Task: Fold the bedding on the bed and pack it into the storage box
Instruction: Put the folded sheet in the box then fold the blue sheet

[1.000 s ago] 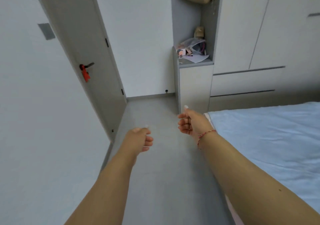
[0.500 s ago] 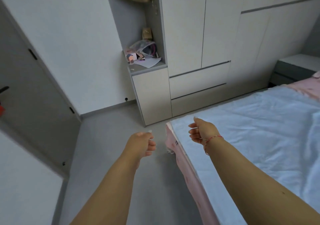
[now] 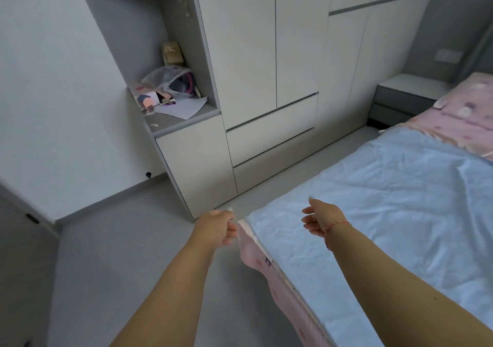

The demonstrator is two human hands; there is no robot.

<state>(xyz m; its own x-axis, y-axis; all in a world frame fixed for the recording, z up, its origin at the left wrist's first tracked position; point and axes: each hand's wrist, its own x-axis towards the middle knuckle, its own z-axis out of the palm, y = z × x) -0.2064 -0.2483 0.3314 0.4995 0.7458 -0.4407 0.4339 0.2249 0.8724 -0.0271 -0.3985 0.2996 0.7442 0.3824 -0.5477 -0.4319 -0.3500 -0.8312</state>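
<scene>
- The left hand (image 3: pixel 217 226) is stretched out over the grey floor (image 3: pixel 133 261), just beside the near corner of the bed; its fingers are loosely curled and hold nothing.
- The right hand (image 3: pixel 321 220) is held out above the light blue sheet (image 3: pixel 386 213); its fingers are loosely bent with the thumb raised, and it holds nothing. A thin red string (image 3: pixel 337 225) circles the wrist.
- The blue sheet lies spread flat, with creases, over most of the bed. Under it a pink patterned sheet (image 3: pixel 266 264) hangs down the bed's side, and the same pink cloth shows at the far end, where a pink pillow (image 3: pixel 472 93) lies.
- No storage box can be seen in this view.
- A white wardrobe (image 3: pixel 266 53) with two drawers (image 3: pixel 272 133) low down stands across the floor from the bed, well apart from both hands.
- To its left is an open shelf (image 3: pixel 184 118) with a clear plastic bag (image 3: pixel 170 79), a sheet of paper (image 3: pixel 184 107) and a small brown box (image 3: pixel 173 53).
- A grey bedside table (image 3: pixel 405 95) stands beside the pillow end of the bed.
- No writing or label is readable; the print on the things on the shelf is too blurred.
</scene>
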